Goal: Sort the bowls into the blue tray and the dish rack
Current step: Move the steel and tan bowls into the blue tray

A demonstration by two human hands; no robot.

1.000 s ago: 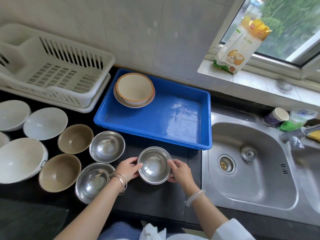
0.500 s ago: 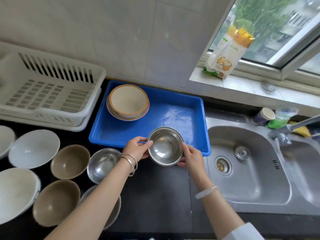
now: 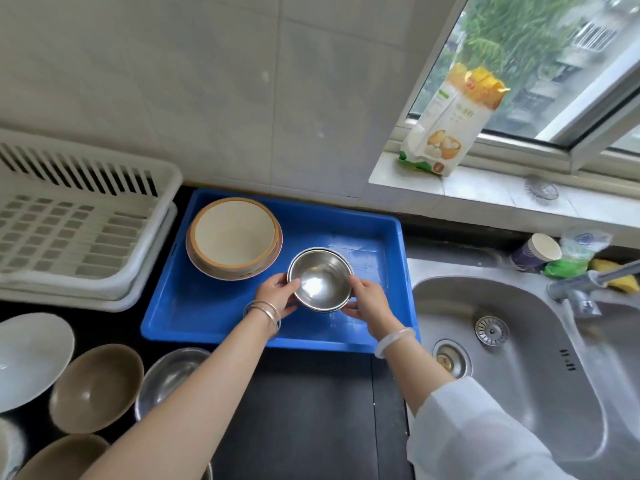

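Hands grip a steel bowl from both sides — left hand and right hand with fingers closed on its rim — over the middle of the blue tray. Just left of it, at the tray's far-left corner, sits a cream bowl on a plate; blue floor lies bare to the right and near. Dish rack stands left — more bowls wait on the bench.

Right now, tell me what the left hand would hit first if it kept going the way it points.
The steel bowl it already grips; past that, the right hand on the opposite rim, though depth is uncertain.
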